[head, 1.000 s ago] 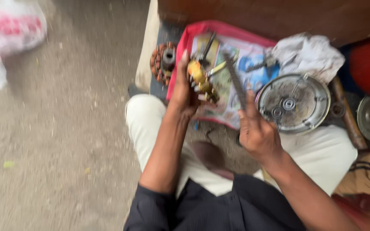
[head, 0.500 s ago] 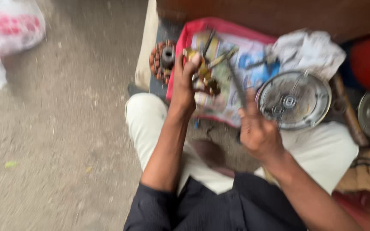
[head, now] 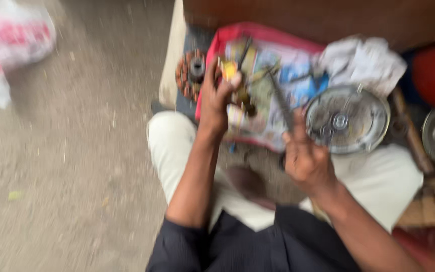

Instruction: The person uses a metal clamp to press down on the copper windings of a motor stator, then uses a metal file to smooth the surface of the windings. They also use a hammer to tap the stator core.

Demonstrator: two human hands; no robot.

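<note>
A white plastic bag lies at ten o'clock. The left hand grips a small yellow part above the red-edged sheet. At three o'clock, the right hand clasps a long metal file beside a round metal cover.

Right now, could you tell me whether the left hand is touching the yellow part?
Touching: the head view shows the left hand closed around the yellow part, fingers wrapped over it.
</note>
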